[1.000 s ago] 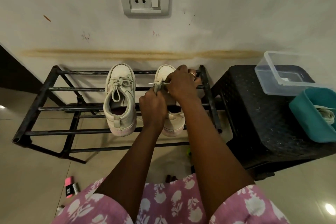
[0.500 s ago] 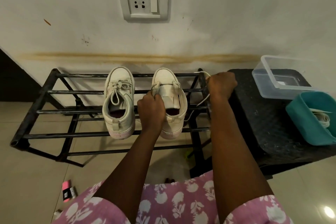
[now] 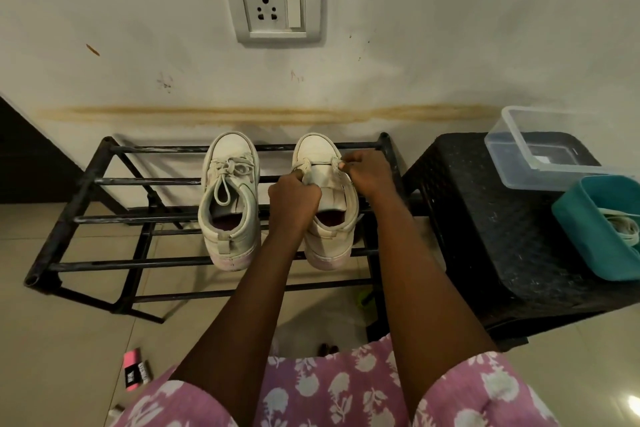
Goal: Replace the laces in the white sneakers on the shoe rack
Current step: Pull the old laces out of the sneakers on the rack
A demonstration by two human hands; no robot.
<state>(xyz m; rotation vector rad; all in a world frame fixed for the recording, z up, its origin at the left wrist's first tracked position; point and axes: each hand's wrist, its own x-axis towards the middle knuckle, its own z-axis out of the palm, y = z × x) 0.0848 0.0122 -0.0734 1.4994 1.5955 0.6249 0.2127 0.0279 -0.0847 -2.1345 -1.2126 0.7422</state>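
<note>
Two white sneakers stand toe-to-wall on the black shoe rack (image 3: 86, 180). The left sneaker (image 3: 230, 199) is laced with a tied bow. The right sneaker (image 3: 327, 211) shows lace only across its lowest eyelets. My left hand (image 3: 294, 198) grips the tongue and left eyelet edge of the right sneaker. My right hand (image 3: 367, 172) pinches the lace (image 3: 334, 163) at the shoe's right eyelets. More white laces (image 3: 623, 229) lie in a teal tub (image 3: 585, 236) at the right.
A black woven stool (image 3: 491, 218) stands right of the rack, bearing the teal tub and a clear plastic box (image 3: 540, 149). A wall socket (image 3: 272, 3) sits above. A pink and black item (image 3: 133, 369) lies on the tiled floor at the lower left.
My right hand, which had pulled lace out to the right past the rack's end, has come back to the right sneaker's eyelets. My left hand stays on the shoe.
</note>
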